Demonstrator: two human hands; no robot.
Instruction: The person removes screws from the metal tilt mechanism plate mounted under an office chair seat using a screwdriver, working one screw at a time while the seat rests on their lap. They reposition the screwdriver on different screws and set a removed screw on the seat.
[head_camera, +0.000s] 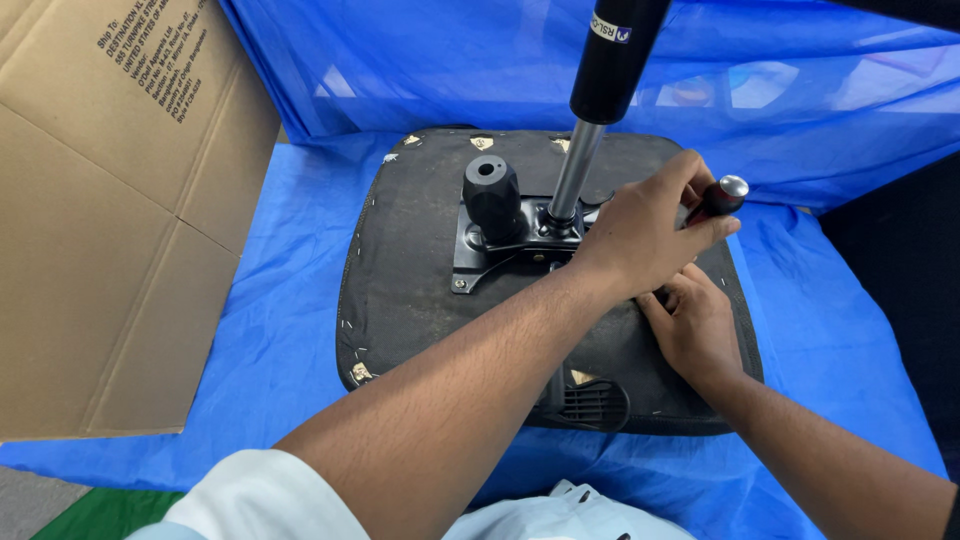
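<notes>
On the blue-covered bench (300, 300), the chair seat (420, 290) lies upside down so its metal plate (500, 250) faces you. Your left hand (640, 235) is closed around the screwdriver (722, 195) handle, while your right hand (695, 325), fingers curled, steadies the seat just beneath it.

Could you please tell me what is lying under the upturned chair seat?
Blue plastic sheeting shows all around the chair seat. Whatever supports the sheeting beneath is covered.
</notes>
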